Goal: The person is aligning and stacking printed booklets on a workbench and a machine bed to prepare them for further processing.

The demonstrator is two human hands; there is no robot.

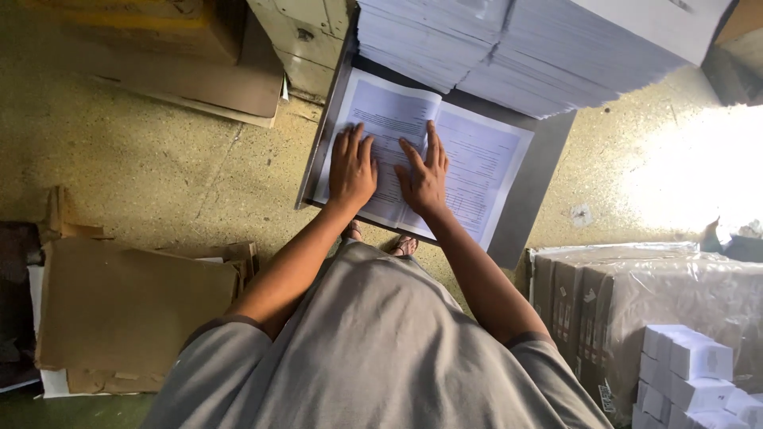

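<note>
The printed sheet point(477, 163) lies flat on the grey surface point(532, 199), just in front of the tall stacks of printed sheets point(517, 48); it looks thin, light and limp, prone to crease, best taken at a free edge or corner; a fold seems to run down its middle, though the view is too dim to be sure; the left hand point(352, 168) presses flat on it, fingers spread, grasping nothing; the right hand point(423, 179) likewise rests open, palm down, beside the fold.
</note>
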